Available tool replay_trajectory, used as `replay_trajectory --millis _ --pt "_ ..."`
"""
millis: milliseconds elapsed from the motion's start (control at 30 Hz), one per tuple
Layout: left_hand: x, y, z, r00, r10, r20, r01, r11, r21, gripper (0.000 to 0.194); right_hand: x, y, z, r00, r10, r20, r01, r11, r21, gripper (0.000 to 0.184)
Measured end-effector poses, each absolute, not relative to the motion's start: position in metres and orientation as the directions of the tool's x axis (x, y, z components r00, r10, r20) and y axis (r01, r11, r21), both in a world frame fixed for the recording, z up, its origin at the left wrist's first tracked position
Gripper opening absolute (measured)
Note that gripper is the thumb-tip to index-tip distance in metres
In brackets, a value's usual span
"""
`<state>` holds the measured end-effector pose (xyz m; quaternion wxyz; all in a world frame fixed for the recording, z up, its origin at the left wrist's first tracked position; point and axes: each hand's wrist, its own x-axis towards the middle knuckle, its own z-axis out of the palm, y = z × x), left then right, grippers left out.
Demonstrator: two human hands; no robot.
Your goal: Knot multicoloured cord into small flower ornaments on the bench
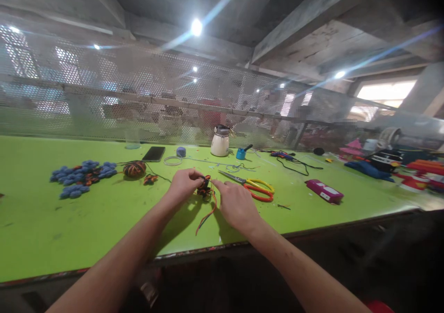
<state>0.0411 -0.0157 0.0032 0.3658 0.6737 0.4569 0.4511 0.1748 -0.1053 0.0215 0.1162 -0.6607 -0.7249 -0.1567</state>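
Note:
My left hand (pixel 183 186) is pinched shut on a small knotted piece of orange and dark cord (pixel 204 189) just above the green table (pixel 69 225). Loose cord ends (pixel 208 216) trail from it toward me. My right hand (pixel 236 204) sits right beside the knot, fingers curled and its fingertips at the cord. Whether it grips a strand is hidden. Scissors with yellow and orange handles (pixel 255 187) lie just right of my right hand.
A pile of blue knotted pieces (pixel 81 176), an orange and dark cord ball (pixel 134 168), a phone (pixel 153 154), a white jar (pixel 220 143), a blue cup (pixel 240 153), a pink case (pixel 324 191) lie on the table. Mesh fence (pixel 104 100) runs behind.

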Motion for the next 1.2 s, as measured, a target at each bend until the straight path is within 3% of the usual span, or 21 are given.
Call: replay_trajectory --millis 700,1200 --pt "0.0411 -0.0131 0.0003 0.213 0.943 0.255 0.327 -0.315 0.891 0.012 0.1805 -0.1045 0.0262 -0.195 0.912 0.361 0.973 0.135 0.185 0.042" --pt "0.0404 -0.0074 -0.0012 0.277 0.902 0.333 0.448 -0.427 0.786 0.015 0.182 -0.1041 0.0305 -0.24 0.91 0.338 0.958 0.165 0.236 0.044"
